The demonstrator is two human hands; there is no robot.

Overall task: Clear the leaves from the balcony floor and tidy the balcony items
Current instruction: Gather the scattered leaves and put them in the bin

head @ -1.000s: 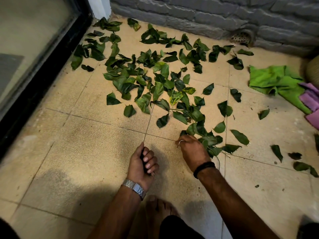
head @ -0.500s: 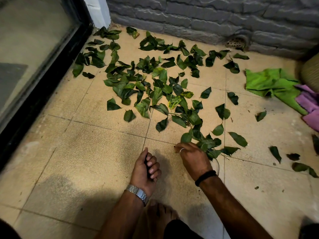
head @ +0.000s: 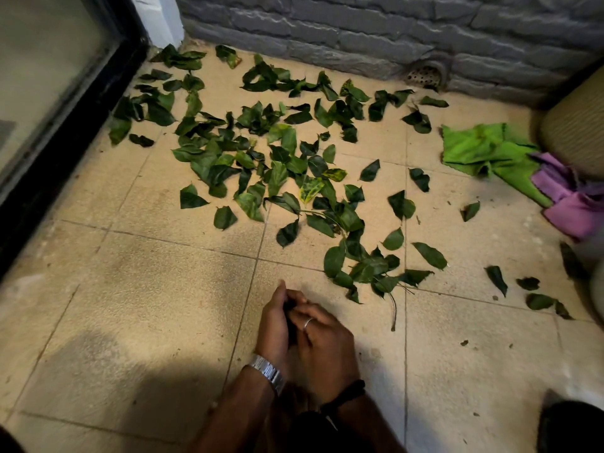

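I am crouching over the beige tiled balcony floor (head: 137, 289). My left hand (head: 276, 325), the one with the silver metal watch (head: 268, 374), is curling around something small and dark, maybe leaves, but I cannot tell for sure. My right hand (head: 323, 341), wearing a thin silver ring (head: 308, 322) and a black wristband (head: 346, 392), is lying against my left hand, and its fingers (head: 302, 310) are bending over that same dark thing. Both hands are touching.

The dark green loose leaves (head: 255, 152) are lying all over the floor in front of me, up to the grey stone wall (head: 359, 31). One leafy twig (head: 372, 269) is sitting near my hands. A crumpled bright green cloth (head: 483, 152) and a purple cloth (head: 575, 204) are lying together on the right.
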